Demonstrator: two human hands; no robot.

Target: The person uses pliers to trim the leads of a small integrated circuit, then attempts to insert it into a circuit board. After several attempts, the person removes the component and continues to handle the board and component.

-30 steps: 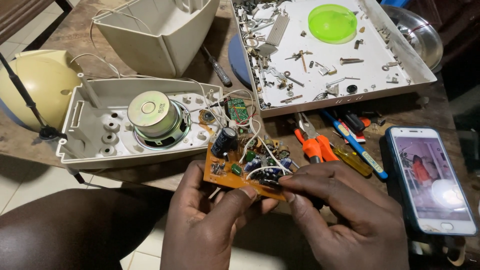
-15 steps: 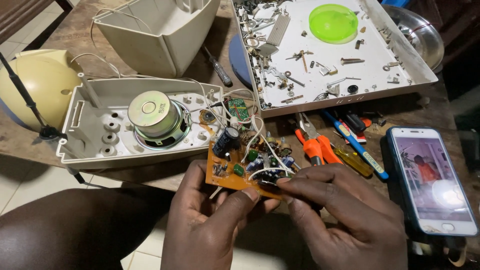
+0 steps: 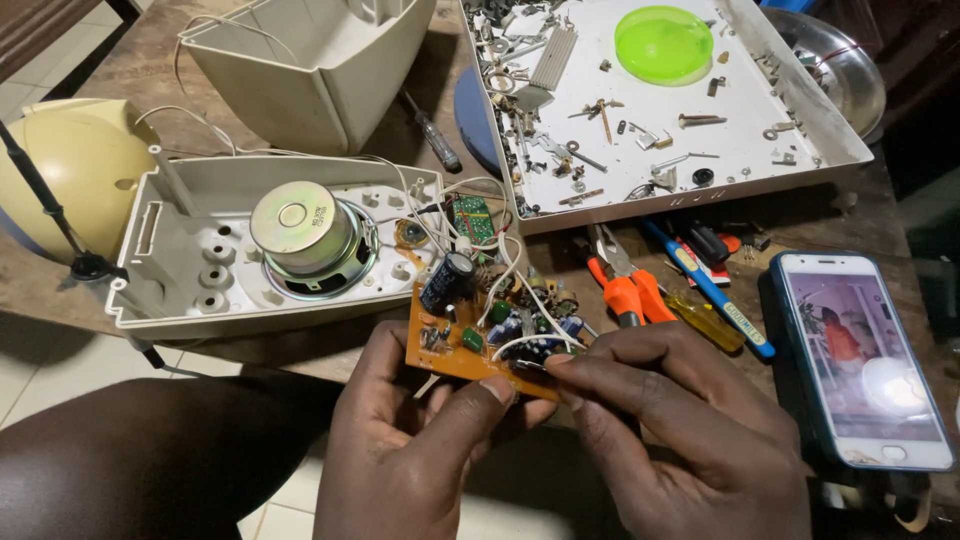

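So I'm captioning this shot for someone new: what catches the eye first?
The orange circuit board, crowded with components and white wires, is pinched between the left hand and right hand at bottom centre. Behind it lies an opened grey casing with a round speaker; a lit phone sits at right.

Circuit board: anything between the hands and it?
Nothing visible. The left hand grips the orange board from below, thumb on its near edge. The right hand has fingertips on the board's near right corner. White wires run from it back to the open casing.
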